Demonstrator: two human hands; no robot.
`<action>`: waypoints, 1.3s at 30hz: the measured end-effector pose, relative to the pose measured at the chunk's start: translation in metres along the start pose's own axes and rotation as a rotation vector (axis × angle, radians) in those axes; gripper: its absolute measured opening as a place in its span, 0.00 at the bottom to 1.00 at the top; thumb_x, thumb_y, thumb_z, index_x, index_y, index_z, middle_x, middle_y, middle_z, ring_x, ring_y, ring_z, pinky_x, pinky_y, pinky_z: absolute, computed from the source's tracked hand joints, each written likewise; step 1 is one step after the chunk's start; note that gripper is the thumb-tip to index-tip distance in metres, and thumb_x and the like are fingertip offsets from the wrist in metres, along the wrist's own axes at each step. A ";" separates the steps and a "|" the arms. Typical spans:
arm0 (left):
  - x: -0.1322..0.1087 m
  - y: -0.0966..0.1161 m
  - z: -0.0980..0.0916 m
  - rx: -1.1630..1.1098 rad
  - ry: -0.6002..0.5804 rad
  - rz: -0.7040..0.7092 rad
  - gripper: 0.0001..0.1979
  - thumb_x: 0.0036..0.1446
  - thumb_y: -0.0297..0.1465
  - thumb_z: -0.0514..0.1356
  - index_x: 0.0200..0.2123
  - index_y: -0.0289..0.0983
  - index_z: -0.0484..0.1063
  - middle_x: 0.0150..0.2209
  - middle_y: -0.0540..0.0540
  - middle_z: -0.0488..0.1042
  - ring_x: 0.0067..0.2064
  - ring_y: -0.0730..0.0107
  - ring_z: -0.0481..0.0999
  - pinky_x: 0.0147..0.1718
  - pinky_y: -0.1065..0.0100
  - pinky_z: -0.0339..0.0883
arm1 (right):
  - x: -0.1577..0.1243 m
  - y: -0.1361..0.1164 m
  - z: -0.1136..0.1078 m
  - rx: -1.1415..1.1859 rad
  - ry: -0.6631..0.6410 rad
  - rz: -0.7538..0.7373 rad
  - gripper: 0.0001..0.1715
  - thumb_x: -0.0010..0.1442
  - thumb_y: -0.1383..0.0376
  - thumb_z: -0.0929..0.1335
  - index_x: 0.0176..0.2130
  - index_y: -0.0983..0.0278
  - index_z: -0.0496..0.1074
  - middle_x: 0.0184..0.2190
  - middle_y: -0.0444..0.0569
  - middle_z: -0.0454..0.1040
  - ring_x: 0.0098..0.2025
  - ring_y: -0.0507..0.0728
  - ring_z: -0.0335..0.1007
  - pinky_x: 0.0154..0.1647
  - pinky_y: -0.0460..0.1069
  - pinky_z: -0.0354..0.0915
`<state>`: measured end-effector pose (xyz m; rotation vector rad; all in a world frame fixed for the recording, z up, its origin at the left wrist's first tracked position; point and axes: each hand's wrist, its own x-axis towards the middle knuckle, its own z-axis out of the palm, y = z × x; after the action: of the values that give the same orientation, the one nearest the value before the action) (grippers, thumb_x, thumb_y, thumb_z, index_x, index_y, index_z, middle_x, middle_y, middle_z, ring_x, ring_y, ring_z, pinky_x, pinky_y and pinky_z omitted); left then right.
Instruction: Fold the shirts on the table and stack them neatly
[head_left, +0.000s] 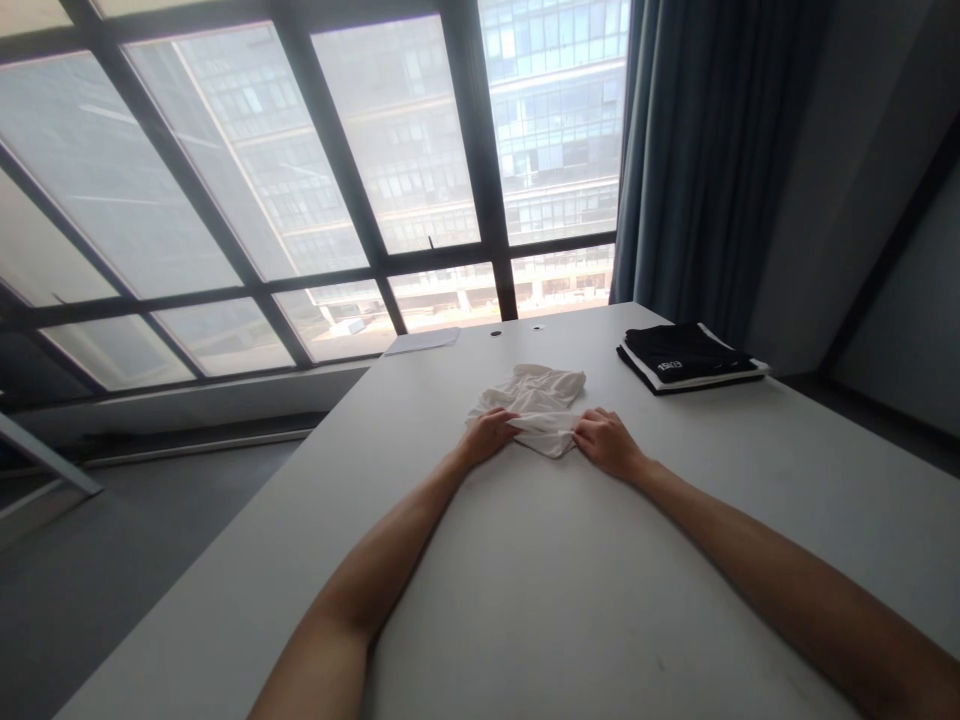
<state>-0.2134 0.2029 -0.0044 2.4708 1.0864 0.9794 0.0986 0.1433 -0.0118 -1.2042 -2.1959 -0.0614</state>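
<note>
A crumpled white garment (pixel 541 400) lies on the white table (pixel 525 580), a little beyond the middle. My left hand (pixel 489 434) grips its near left edge with the fingers curled into the cloth. My right hand (pixel 606 441) pinches the near right edge in the same way. Both forearms stretch out over the tabletop towards the garment. The cloth bunches between the two hands.
A folded stack of black and white clothes (pixel 688 357) rests at the table's far right. A flat white sheet (pixel 422 340) lies at the far edge by the window. A dark curtain (pixel 697 160) hangs at the right. Grey floor (pixel 135 540) lies to the left.
</note>
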 end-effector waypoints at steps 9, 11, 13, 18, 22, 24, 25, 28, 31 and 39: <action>0.008 -0.014 0.000 -0.137 0.202 -0.169 0.20 0.62 0.44 0.60 0.35 0.32 0.80 0.25 0.49 0.73 0.27 0.73 0.65 0.27 0.72 0.59 | 0.001 0.045 -0.001 -0.164 0.356 0.308 0.12 0.68 0.62 0.65 0.35 0.63 0.75 0.39 0.54 0.76 0.44 0.62 0.67 0.42 0.54 0.55; 0.009 -0.014 -0.001 -0.176 0.259 -0.206 0.22 0.60 0.47 0.60 0.35 0.32 0.80 0.23 0.50 0.71 0.25 0.74 0.63 0.24 0.72 0.56 | 0.001 0.055 0.001 -0.132 0.417 0.371 0.14 0.69 0.61 0.64 0.36 0.63 0.76 0.39 0.54 0.76 0.43 0.62 0.68 0.40 0.53 0.56; 0.010 -0.013 -0.003 -0.211 0.307 -0.241 0.23 0.58 0.49 0.62 0.35 0.32 0.80 0.21 0.52 0.68 0.22 0.75 0.60 0.22 0.73 0.52 | 0.001 0.063 0.004 -0.075 0.466 0.434 0.15 0.69 0.60 0.63 0.35 0.63 0.76 0.38 0.54 0.76 0.40 0.61 0.68 0.38 0.53 0.56; 0.010 -0.014 -0.002 -0.257 0.400 -0.313 0.23 0.53 0.50 0.64 0.33 0.33 0.79 0.19 0.54 0.65 0.20 0.77 0.56 0.20 0.73 0.49 | 0.001 0.074 0.007 0.049 0.503 0.540 0.17 0.67 0.56 0.65 0.35 0.63 0.76 0.37 0.53 0.75 0.33 0.57 0.67 0.34 0.51 0.55; 0.011 -0.019 -0.003 -0.224 0.500 -0.368 0.19 0.55 0.45 0.63 0.35 0.33 0.79 0.20 0.53 0.68 0.21 0.75 0.60 0.21 0.73 0.52 | 0.001 0.077 0.005 0.095 0.526 0.604 0.16 0.66 0.56 0.66 0.33 0.64 0.75 0.38 0.54 0.74 0.32 0.57 0.64 0.33 0.52 0.55; 0.011 -0.022 -0.006 -0.192 0.552 -0.390 0.19 0.57 0.44 0.61 0.36 0.33 0.79 0.21 0.52 0.69 0.22 0.74 0.61 0.22 0.72 0.53 | 0.002 0.079 0.005 0.107 0.539 0.626 0.16 0.66 0.57 0.65 0.33 0.64 0.74 0.38 0.55 0.74 0.32 0.56 0.63 0.34 0.52 0.55; 0.011 -0.023 -0.006 -0.177 0.566 -0.396 0.19 0.58 0.44 0.60 0.36 0.33 0.78 0.21 0.52 0.69 0.22 0.74 0.61 0.22 0.72 0.54 | 0.002 0.080 0.006 0.111 0.539 0.629 0.16 0.66 0.57 0.65 0.33 0.65 0.74 0.38 0.56 0.73 0.31 0.56 0.62 0.34 0.52 0.55; 0.010 -0.023 -0.005 -0.137 0.531 -0.382 0.19 0.58 0.44 0.58 0.37 0.33 0.79 0.21 0.52 0.69 0.23 0.73 0.62 0.23 0.72 0.54 | 0.003 0.079 0.006 0.128 0.521 0.594 0.14 0.64 0.60 0.64 0.33 0.66 0.74 0.37 0.56 0.73 0.32 0.57 0.64 0.36 0.53 0.59; 0.008 -0.021 0.000 -0.100 0.403 -0.327 0.19 0.59 0.44 0.58 0.35 0.34 0.80 0.21 0.52 0.68 0.23 0.73 0.63 0.24 0.72 0.55 | 0.003 0.066 0.003 0.127 0.510 0.480 0.13 0.63 0.66 0.62 0.39 0.65 0.75 0.41 0.55 0.74 0.40 0.60 0.68 0.45 0.54 0.62; 0.002 -0.005 0.005 -0.031 0.107 -0.163 0.27 0.56 0.42 0.65 0.57 0.40 0.75 0.40 0.46 0.79 0.37 0.66 0.75 0.39 0.68 0.69 | 0.004 -0.009 0.005 -0.083 0.129 -0.103 0.07 0.64 0.65 0.68 0.42 0.60 0.77 0.44 0.51 0.77 0.49 0.61 0.67 0.52 0.55 0.55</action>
<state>-0.2116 0.2076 -0.0096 2.2857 1.2733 1.0789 0.0882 0.1426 -0.0115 -1.0996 -2.1587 -0.2681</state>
